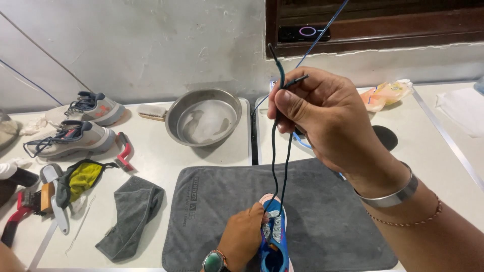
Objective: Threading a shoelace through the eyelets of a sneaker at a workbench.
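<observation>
A dark shoelace [275, 151] is pinched near its two ends between the thumb and closed fingers [290, 108] of the right hand [322, 118], which is raised in the upper middle of the frame; a silver bangle [390, 194] and a thin beaded bracelet [408, 221] are worn on that wrist. The two strands of the lace are drawn down to a blue shoe [275, 239] at the bottom centre, where they are threaded into its upper part. The shoe is held upright by the left hand [242, 236], whose fingers are closed around its near side; a wristwatch [214, 262] is seen at the bottom edge. The shoe is stood on a grey towel [327, 221] spread over the white table [166, 171] in the lower middle of the frame. A round metal basin [204, 118] is set above the towel, with a scrub brush [151, 112] just to its left. Two grey sneakers [75, 126] are placed at the upper left, a folded grey cloth [131, 216] at the lower left, and brushes with a yellow and black cloth [80, 179] at the far left. A crumpled yellow wrapper [385, 94] is seen at the upper right
</observation>
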